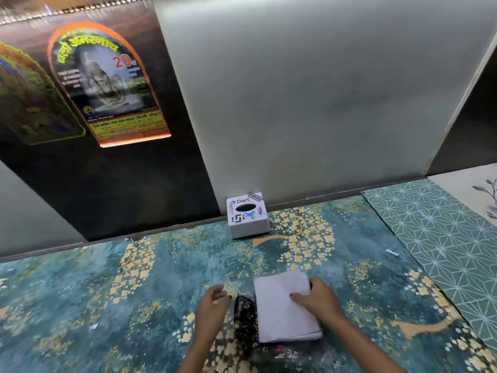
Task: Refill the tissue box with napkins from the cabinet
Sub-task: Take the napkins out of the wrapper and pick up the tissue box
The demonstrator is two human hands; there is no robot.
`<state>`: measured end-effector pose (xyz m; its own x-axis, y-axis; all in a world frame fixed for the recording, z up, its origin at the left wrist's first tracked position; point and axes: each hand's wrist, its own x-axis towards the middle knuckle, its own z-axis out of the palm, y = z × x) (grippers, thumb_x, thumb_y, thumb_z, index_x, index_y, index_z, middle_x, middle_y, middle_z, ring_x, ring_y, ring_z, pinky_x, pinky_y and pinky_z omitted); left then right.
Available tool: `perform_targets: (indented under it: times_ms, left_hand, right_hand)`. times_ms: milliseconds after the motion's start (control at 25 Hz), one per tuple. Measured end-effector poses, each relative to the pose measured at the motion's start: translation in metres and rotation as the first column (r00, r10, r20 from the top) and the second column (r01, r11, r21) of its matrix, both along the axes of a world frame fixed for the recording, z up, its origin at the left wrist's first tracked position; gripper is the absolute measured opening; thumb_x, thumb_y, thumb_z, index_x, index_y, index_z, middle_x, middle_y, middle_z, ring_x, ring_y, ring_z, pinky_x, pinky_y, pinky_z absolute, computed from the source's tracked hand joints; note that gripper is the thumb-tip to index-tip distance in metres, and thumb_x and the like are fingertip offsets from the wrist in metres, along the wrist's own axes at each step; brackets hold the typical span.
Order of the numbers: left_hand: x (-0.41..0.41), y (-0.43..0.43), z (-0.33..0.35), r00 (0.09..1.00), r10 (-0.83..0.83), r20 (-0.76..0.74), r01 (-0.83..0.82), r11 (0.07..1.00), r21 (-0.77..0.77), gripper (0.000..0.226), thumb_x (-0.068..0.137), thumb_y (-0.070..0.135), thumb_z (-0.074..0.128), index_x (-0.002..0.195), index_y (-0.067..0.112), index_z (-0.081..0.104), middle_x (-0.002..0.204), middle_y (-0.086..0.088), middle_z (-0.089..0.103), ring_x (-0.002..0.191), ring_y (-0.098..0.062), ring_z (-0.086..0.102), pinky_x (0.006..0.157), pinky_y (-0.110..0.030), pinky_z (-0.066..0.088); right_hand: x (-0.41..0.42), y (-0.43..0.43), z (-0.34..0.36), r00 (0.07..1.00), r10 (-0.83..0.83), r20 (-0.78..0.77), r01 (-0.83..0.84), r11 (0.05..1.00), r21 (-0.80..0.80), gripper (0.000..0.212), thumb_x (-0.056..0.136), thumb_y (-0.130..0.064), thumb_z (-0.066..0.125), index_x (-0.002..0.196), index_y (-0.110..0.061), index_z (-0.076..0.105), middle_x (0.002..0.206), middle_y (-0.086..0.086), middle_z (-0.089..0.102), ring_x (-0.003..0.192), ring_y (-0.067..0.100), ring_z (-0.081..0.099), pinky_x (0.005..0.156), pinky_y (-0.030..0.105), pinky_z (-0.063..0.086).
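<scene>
Napkin stack is lying on the patterned tabletop, near edge, so fetching from the cabinet is looking done; cabinet itself not in view. Right hand is resting on the stack's right side, fingers curling over the top sheet and thumb at the far edge, seemingly pinching or steadying it; not lifting as far as can be judged. Left hand is hovering just left of the stack, fingers loosely spread, holding nothing. A dark crumpled plastic wrapper is lying between the hands, touching the stack's left edge, and looks emptied, tho contents can't be confirmed. Tissue box is sitting well apart, at the far edge against the frosted panel, lid on, stickers on top. Its oval slot is showing dark w/ no tissue poking out, so prob. empty; inside not visible. Remaining, in my judgement: bringing box and napkins together, opening box, loading the stack, closing up.
</scene>
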<state>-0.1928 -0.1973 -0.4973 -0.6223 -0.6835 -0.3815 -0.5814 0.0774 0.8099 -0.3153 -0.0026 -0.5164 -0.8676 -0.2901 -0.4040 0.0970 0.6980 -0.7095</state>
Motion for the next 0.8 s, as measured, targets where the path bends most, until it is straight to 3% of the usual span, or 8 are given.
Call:
perform_targets:
  times_ms: [160,320,400,480,600,640,720,800]
  left_hand:
    - [-0.055,-0.014,0.024,0.968,-0.234,-0.085,0.202,0.937,-0.286,0.048,0.084,0.013,0.061,0.128,0.008,0.044,0.133,-0.013,0.051,0.114,-0.028,0.052,0.091,-0.036,0.044]
    - [-0.146,-0.028,0.029,0.823,-0.518,0.232,0.513,0.505,-0.694,0.07,0.081,0.025,0.06,0.141,0.012,0.026,0.15,-0.009,0.03,0.139,-0.028,0.025,0.112,-0.044,0.027]
    - [-0.178,-0.043,0.024,0.74,-0.479,0.473,0.659,0.371,-0.654,0.078,0.08,0.031,0.058,0.144,0.016,0.016,0.155,-0.004,0.019,0.143,-0.032,0.01,0.115,-0.052,0.02]
    - [-0.194,-0.055,0.021,0.656,-0.418,0.628,0.754,0.37,-0.542,0.08,0.08,0.032,0.059,0.144,0.018,0.014,0.154,-0.004,0.019,0.142,-0.036,0.009,0.115,-0.055,0.015]
    - [-0.19,-0.058,0.034,0.652,-0.404,0.642,0.757,0.304,-0.578,0.062,0.074,0.03,0.067,0.131,0.021,0.042,0.137,-0.005,0.046,0.128,-0.034,0.034,0.106,-0.045,0.032]
    - [-0.182,-0.054,0.042,0.684,-0.452,0.573,0.724,0.327,-0.607,0.059,0.071,0.03,0.07,0.125,0.02,0.05,0.13,-0.008,0.054,0.122,-0.033,0.041,0.1,-0.039,0.036]
    - [-0.148,-0.039,0.055,0.789,-0.583,0.193,0.574,0.587,-0.571,0.057,0.066,0.023,0.074,0.119,0.01,0.058,0.121,-0.012,0.06,0.115,-0.03,0.049,0.092,-0.033,0.036]
    - [-0.096,-0.017,0.067,0.814,-0.546,-0.197,0.488,0.828,-0.277,0.061,0.063,0.013,0.077,0.12,0.008,0.057,0.118,-0.001,0.058,0.116,-0.025,0.049,0.101,-0.037,0.034]
  right_hand:
    - [-0.043,0.004,0.018,0.985,0.025,-0.17,-0.011,0.996,0.086,0.059,0.074,-0.036,0.068,0.123,-0.009,0.048,0.127,0.015,0.054,0.115,0.029,0.052,0.091,0.033,0.044]
    - [-0.05,0.006,0.029,0.971,0.118,-0.21,-0.126,0.992,-0.025,0.042,0.079,-0.024,0.064,0.118,-0.013,0.053,0.123,0.01,0.056,0.11,0.02,0.053,0.089,0.029,0.043]
    - [-0.04,0.017,0.031,0.974,0.091,-0.205,-0.112,0.989,-0.095,0.036,0.079,-0.023,0.064,0.114,-0.017,0.055,0.118,0.008,0.057,0.105,0.017,0.053,0.086,0.026,0.045]
    - [-0.026,0.036,0.035,0.977,0.058,-0.207,-0.092,0.983,-0.162,0.029,0.079,-0.023,0.065,0.105,-0.027,0.054,0.11,0.004,0.055,0.098,0.013,0.053,0.077,0.014,0.044]
    - [-0.003,0.069,0.044,0.986,-0.09,-0.14,0.045,0.955,-0.295,0.025,0.077,-0.021,0.068,0.092,-0.036,0.054,0.11,0.002,0.058,0.095,0.013,0.055,0.077,0.017,0.046]
    - [0.006,0.077,0.05,0.98,-0.149,-0.129,0.101,0.941,-0.324,0.025,0.076,-0.025,0.069,0.092,-0.038,0.054,0.111,0.002,0.059,0.094,0.013,0.057,0.077,0.022,0.049]
    - [0.022,0.081,0.062,0.973,-0.172,-0.153,0.114,0.937,-0.329,0.033,0.067,-0.051,0.068,0.095,-0.044,0.051,0.111,-0.002,0.059,0.094,0.009,0.057,0.073,0.021,0.049]
    - [0.039,0.069,0.076,0.982,-0.139,-0.124,0.077,0.909,-0.409,0.054,0.055,-0.072,0.061,0.101,-0.05,0.044,0.117,-0.005,0.055,0.1,0.006,0.055,0.076,0.019,0.047]
